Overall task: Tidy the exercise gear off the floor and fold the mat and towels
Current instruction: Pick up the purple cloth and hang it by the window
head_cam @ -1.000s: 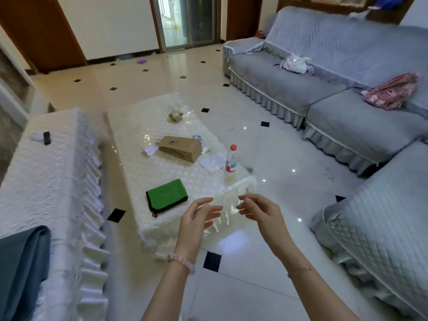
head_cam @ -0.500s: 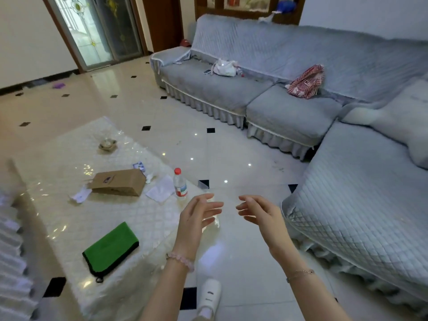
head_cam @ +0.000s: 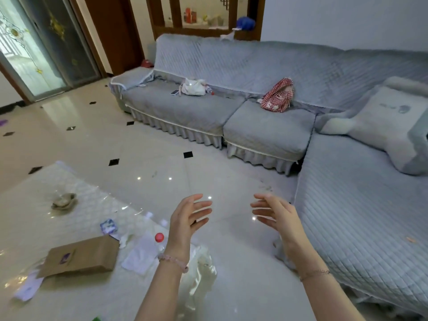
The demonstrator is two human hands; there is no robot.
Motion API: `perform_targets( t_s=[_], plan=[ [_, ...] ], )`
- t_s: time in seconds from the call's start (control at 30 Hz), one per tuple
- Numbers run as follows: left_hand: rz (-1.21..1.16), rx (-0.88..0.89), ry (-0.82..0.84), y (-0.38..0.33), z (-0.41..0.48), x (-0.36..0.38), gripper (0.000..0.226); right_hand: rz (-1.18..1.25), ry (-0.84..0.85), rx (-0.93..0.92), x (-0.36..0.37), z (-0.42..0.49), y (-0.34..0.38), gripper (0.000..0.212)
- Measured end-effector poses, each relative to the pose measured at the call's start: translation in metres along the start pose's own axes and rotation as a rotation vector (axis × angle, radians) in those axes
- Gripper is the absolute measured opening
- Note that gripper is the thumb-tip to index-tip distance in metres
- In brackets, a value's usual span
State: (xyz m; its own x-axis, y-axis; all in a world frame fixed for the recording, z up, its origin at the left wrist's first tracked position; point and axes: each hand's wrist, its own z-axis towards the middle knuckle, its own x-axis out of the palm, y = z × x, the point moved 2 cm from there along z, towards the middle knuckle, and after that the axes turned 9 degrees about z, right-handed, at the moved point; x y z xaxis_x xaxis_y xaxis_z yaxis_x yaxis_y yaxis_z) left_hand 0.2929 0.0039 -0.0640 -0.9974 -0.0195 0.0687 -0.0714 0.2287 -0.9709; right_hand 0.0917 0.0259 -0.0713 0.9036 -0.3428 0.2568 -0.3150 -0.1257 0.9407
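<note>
My left hand (head_cam: 188,218) and my right hand (head_cam: 276,216) are raised in front of me above the tiled floor (head_cam: 162,147), palms facing each other, fingers relaxed and spread, holding nothing. A pink bead bracelet circles the left wrist and a thin chain the right. No mat or towel shows on the floor in this view. A sliver of the green folded cloth (head_cam: 96,319) peeks in at the bottom edge on the low table (head_cam: 34,228).
The low table at left carries a brown paper bag (head_cam: 81,257), a red-capped bottle (head_cam: 159,239), tissues and a small dish (head_cam: 63,201). A grey L-shaped sofa (head_cam: 347,216) fills the back and right, with a white bag (head_cam: 193,87), a red checked bag (head_cam: 278,96) and a cushion (head_cam: 389,126).
My view has swung right, away from the table and towards the sofa. Both hands stay raised and empty, now slightly further apart.
</note>
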Motion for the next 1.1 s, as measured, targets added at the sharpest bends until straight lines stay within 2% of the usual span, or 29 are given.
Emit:
perform_targets(
  t_s=[0.17,0.33,0.5,0.7,0.9,1.1],
  plan=[
    [0.013,-0.043,0.060,-0.002,0.059,0.027,0.031,-0.009,0.016,0.078,0.003,0.066,-0.002,0.026],
    [0.009,-0.090,0.011,-0.007,0.142,0.065,0.031,-0.044,0.068,0.106,0.002,0.166,0.015,0.026],
    [0.002,-0.122,-0.010,-0.029,0.228,0.127,0.031,-0.060,0.144,0.135,-0.010,0.272,0.059,0.023],
    [-0.031,-0.080,-0.089,-0.062,0.322,0.171,0.030,-0.013,0.123,0.123,-0.009,0.401,0.115,0.019],
    [-0.023,-0.048,-0.200,-0.085,0.387,0.171,0.028,-0.066,0.278,0.208,0.046,0.474,0.101,0.022],
    [-0.050,-0.027,-0.307,-0.100,0.466,0.123,0.028,0.007,0.425,0.280,0.118,0.542,0.088,0.035]
  ],
)
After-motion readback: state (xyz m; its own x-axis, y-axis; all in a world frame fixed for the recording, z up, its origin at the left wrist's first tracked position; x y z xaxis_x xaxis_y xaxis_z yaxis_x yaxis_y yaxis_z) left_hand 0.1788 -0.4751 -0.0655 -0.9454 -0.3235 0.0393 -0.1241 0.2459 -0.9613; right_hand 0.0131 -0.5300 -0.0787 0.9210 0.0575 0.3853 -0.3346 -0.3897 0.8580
